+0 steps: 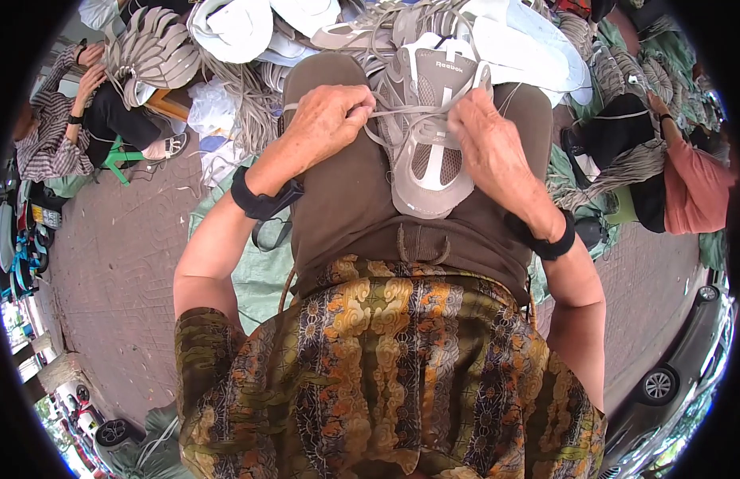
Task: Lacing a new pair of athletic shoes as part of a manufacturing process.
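Observation:
A taupe mesh sneaker upper [431,191] rests between my thighs, its toe toward my waist and its tongue [443,68] pointing away. A flat grey shoelace [406,111] stretches leftward from the eyelets to my left hand [331,120]. That hand is closed in a pinch on the lace, beside the shoe and over my left thigh. My right hand [493,136] is curled at the shoe's right eyelet edge, with fingers pressed together where the lace runs in. Its fingertips are partly blurred. Dark bands circle both wrists.
Beyond my knees lie white shoe-shaped pieces [529,48] and more grey uppers and laces. At left, a seated person [55,144] is near a stacked bundle of grey pieces [150,56] and a green stool [118,160]. Another person [697,188] sits at right; a car [665,375] stands behind.

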{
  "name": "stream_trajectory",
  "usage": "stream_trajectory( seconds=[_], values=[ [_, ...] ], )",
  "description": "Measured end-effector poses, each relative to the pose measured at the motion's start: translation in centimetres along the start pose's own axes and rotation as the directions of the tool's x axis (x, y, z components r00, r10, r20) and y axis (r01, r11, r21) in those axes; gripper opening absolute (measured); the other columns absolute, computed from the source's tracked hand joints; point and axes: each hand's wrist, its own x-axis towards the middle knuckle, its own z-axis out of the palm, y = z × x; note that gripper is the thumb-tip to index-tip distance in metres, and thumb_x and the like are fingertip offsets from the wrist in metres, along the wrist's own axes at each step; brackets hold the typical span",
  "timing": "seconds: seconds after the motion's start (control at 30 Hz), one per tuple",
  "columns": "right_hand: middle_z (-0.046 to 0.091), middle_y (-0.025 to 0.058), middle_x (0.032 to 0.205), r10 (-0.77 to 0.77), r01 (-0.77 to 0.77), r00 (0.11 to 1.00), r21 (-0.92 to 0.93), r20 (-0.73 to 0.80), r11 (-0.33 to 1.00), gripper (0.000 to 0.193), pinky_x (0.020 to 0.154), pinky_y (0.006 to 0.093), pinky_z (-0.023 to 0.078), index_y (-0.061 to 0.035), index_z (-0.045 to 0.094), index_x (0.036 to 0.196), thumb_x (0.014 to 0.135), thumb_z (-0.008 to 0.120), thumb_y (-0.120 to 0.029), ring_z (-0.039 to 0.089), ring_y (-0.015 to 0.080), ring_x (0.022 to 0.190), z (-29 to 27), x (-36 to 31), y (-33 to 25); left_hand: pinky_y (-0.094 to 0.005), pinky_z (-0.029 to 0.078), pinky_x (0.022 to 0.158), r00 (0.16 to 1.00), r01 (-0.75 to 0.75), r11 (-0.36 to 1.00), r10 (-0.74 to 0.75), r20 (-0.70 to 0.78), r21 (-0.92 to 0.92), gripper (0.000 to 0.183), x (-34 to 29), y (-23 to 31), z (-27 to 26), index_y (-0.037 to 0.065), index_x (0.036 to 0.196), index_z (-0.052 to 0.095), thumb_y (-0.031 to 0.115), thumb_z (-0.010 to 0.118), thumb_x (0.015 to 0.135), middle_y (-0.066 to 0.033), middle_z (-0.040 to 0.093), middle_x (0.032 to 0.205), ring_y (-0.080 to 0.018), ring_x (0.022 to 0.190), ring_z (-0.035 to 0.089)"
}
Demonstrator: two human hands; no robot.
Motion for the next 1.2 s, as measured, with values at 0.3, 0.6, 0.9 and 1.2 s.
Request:
stream_trajectory(
  seconds=[0.3, 0.6, 0.9, 1.2],
  values=[
    [0.056, 0.0187, 0.097, 0.122, -0.133, 0.99, 0.18, 0.075, 0.975, 0.018, 0.067, 0.0507, 0.048, -0.0051, 0.055, 0.098, 0.086, 0.065, -0.014, 0.059, 0.0439, 0.08, -2.4, -0.6, -0.3, -0.0284, 0.047, 0.067, 0.965, 0.181, 0.96, -0.131, 0.229, -0.213, 0.016, 0.2, -0.5, -1.5, 0.002, 0.101, 0.065, 0.014, 0.059, 0.094, -0.0005, 0.06, 0.077, -0.0096, 0.072, 0.054],
    [0.059, 0.0156, 0.093, 0.123, -0.095, 0.971, 0.141, -0.204, 0.985, 0.012, 0.068, 0.042, 0.051, -0.0052, 0.058, 0.099, 0.088, 0.061, -0.005, 0.061, 0.0385, 0.077, -0.6, 0.1, 0.8, -0.022, 0.042, 0.057, 0.928, 0.304, 0.86, -0.169, 0.332, -0.41, 0.011, -0.7, -1.5, -3.4, 0.001, 0.096, 0.068, 0.011, 0.064, 0.094, 0.0043, 0.056, 0.067, -0.0044, 0.062, 0.05],
    [0.065, 0.0051, 0.086, 0.393, -0.3, 0.919, 0.602, -0.025, 0.74, 0.012, 0.072, 0.0306, 0.051, -0.004, 0.064, 0.101, 0.09, 0.062, -0.005, 0.061, 0.0161, 0.076, 0.4, -0.5, 0.7, -0.0208, 0.04, 0.052, 0.907, 0.367, 0.901, -0.29, 0.306, -0.231, 0.013, -2.8, -4.0, -5.5, 0.005, 0.089, 0.068, 0.013, 0.06, 0.095, 0.0045, 0.053, 0.061, -0.0039, 0.057, 0.05],
    [0.064, 0.0038, 0.093, 0.366, -0.28, 0.93, 0.557, -0.045, 0.781, 0.017, 0.075, 0.0283, 0.05, -0.0032, 0.062, 0.106, 0.09, 0.062, -0.005, 0.06, 0.0142, 0.081, 1.4, -0.2, 1.3, -0.0279, 0.046, 0.056, 0.908, 0.369, 0.929, -0.352, 0.225, -0.033, 0.012, -6.5, -7.9, -8.7, 0.004, 0.09, 0.065, 0.011, 0.057, 0.094, -0.0022, 0.059, 0.063, -0.0113, 0.058, 0.057]
  ],
)
